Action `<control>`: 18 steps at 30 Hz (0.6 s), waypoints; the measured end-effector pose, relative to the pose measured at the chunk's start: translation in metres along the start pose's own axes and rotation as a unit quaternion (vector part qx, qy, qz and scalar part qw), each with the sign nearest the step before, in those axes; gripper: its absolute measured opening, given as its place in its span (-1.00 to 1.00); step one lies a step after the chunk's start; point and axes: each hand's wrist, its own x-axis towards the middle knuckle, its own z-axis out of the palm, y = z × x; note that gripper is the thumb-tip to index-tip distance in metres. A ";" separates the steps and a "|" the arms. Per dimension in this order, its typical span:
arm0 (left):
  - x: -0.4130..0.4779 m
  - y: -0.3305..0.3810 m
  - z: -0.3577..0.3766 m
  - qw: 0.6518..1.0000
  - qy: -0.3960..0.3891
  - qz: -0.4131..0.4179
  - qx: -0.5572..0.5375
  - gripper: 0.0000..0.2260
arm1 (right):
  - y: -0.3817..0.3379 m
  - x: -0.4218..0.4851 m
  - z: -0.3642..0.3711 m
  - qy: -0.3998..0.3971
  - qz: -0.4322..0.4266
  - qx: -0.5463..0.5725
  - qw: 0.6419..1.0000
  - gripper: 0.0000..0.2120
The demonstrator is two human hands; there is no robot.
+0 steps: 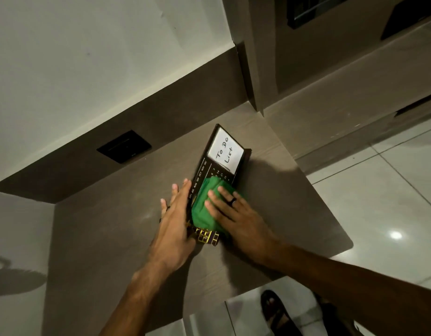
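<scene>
Soft green cloth [204, 202], matt desk [270, 214], glossy floor tiles [379, 202]

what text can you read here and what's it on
"To Do List": handwritten on the white panel of the black calendar board.
"AUG SEP OCT NOV DEC": board's left strip; months nearer the left hand are blurred.
"6 7", "14", "21", "28": date grid, rest under the green cloth.
Gold marks at the near end: unreadable.

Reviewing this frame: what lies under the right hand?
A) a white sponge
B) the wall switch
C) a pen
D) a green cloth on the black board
D: the right hand lies with straight fingers on the green cloth, pressing it onto the black board, while the left hand rests against the board's left edge.
</scene>
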 end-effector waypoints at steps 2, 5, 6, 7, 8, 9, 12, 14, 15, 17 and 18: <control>0.000 -0.001 0.000 1.000 0.002 0.000 0.006 0.00 | 0.016 -0.001 -0.004 -0.013 -0.036 -0.032 0.999 -0.22; -0.001 0.001 -0.002 1.000 -0.004 -0.001 -0.006 0.03 | 0.038 0.011 -0.023 0.014 0.125 -0.010 0.992 -0.18; -0.001 0.002 -0.002 1.000 -0.005 -0.001 -0.010 0.04 | 0.034 0.016 -0.028 0.024 0.182 0.003 0.983 -0.16; -0.001 0.002 -0.002 1.000 -0.004 -0.004 -0.013 0.05 | 0.024 0.020 -0.030 0.036 0.201 0.016 0.979 -0.15; -0.001 0.003 -0.002 1.000 -0.004 -0.013 -0.016 0.07 | 0.009 0.022 -0.027 0.042 0.170 0.033 0.984 -0.17; -0.001 0.003 -0.002 0.999 -0.006 -0.022 -0.023 0.09 | -0.010 0.020 -0.021 0.040 0.103 0.043 0.993 -0.21; -0.001 0.003 -0.003 0.999 -0.021 -0.020 -0.040 0.18 | -0.045 0.009 -0.015 -0.015 -0.064 0.010 0.998 -0.27; -0.001 0.001 -0.004 0.999 -0.014 -0.015 -0.033 0.22 | -0.026 0.018 -0.027 0.000 -0.067 -0.024 0.997 -0.31; -0.001 0.002 -0.004 0.999 -0.009 -0.016 -0.030 0.22 | -0.014 0.025 -0.035 0.005 -0.026 -0.019 0.999 -0.32; -0.001 0.005 -0.005 0.999 -0.007 -0.037 -0.038 0.20 | 0.002 0.038 -0.050 0.029 0.076 -0.007 0.997 -0.32; -0.001 0.006 -0.005 0.998 -0.007 -0.051 -0.044 0.19 | 0.001 0.041 -0.052 0.040 0.101 -0.004 0.994 -0.32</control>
